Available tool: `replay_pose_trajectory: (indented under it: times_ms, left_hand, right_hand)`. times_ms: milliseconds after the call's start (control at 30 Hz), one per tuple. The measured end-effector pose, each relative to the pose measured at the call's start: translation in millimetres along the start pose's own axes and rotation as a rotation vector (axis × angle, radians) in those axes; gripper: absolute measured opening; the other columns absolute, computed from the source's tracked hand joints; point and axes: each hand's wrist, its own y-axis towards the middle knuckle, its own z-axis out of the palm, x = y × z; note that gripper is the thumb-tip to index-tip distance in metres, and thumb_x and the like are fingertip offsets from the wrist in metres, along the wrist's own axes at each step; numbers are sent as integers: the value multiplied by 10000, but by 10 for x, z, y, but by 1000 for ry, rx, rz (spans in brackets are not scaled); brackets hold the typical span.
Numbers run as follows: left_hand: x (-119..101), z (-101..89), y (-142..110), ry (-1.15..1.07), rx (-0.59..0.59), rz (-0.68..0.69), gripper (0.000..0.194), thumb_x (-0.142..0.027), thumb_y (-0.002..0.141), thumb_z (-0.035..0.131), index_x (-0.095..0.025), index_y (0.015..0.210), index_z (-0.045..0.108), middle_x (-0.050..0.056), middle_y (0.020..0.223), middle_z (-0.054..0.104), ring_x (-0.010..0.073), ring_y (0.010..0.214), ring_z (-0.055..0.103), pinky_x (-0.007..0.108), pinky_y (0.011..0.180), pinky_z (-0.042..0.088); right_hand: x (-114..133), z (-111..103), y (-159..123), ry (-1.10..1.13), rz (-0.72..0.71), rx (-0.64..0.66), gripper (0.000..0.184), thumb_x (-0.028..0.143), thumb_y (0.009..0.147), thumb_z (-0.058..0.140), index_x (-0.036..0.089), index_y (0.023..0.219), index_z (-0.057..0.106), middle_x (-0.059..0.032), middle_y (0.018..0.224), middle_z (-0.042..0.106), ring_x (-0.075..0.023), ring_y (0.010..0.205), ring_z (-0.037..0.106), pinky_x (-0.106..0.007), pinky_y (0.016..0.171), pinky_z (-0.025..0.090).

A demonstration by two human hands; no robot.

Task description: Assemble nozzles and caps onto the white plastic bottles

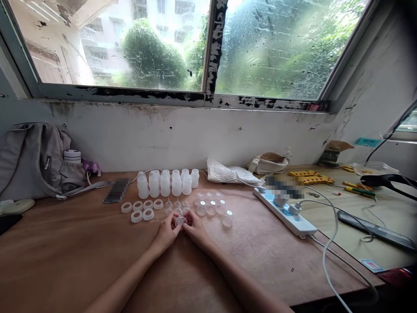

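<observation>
My left hand (pixel 168 230) and my right hand (pixel 194 227) meet over the brown table, their fingertips closed on the rim of a small clear bottle nipple (pixel 180 221). Its round base faces me, and the fingers partly cover it. Just beyond my hands stand several more clear nipples (pixel 177 204) in rows. To the left lie several white screw rings (pixel 137 216). Clear domed caps (pixel 211 210) are spread out on the right. Frosted baby bottles (pixel 165 183) stand upright in a group behind the rings.
A white power strip (pixel 286 213) with plugs and trailing cables (pixel 335 234) lies to the right. Against the wall are a white padded package (pixel 230 173) and a beige pouch (pixel 269 163). A grey backpack (pixel 35 156) and a blurred dark phone-like object (pixel 116 191) are on the left.
</observation>
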Motion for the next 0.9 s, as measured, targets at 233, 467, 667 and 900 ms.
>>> replay_pose_trajectory:
  times_ms: [233, 467, 667, 900]
  left_hand:
    - [28, 3, 51, -22, 9, -31, 59, -171, 688, 475, -195, 741, 467, -44, 604, 533, 111, 546, 492, 211, 543, 365]
    - [37, -12, 22, -91, 9, -57, 91, -253, 760, 445, -191, 823, 466, -42, 605, 528, 105, 504, 481, 200, 490, 360]
    - [-88, -51, -19, -88, 13, -38, 137, -312, 809, 413, -193, 770, 468, -29, 623, 547, 105, 511, 488, 202, 497, 358]
    - [-145, -84, -52, -19, -44, -10, 99, -282, 786, 446, -191, 776, 485, 1, 693, 609, 144, 629, 568, 221, 575, 397]
  right_hand:
    - [-17, 29, 79, -4, 27, 4, 95, 110, 633, 505, 184, 669, 457, 66, 523, 497, -63, 399, 427, -166, 379, 327]
    - [13, 20, 68, 22, 3, 10, 10, 195, 702, 482, 192, 711, 479, 62, 514, 494, -71, 388, 422, -180, 381, 323]
    - [81, 26, 41, -59, -80, -41, 76, 173, 687, 475, 189, 623, 437, 59, 525, 447, -79, 469, 408, -187, 442, 322]
    - [188, 22, 1, -124, -123, -39, 79, 209, 738, 467, 182, 665, 451, 55, 529, 446, -83, 472, 400, -193, 457, 313]
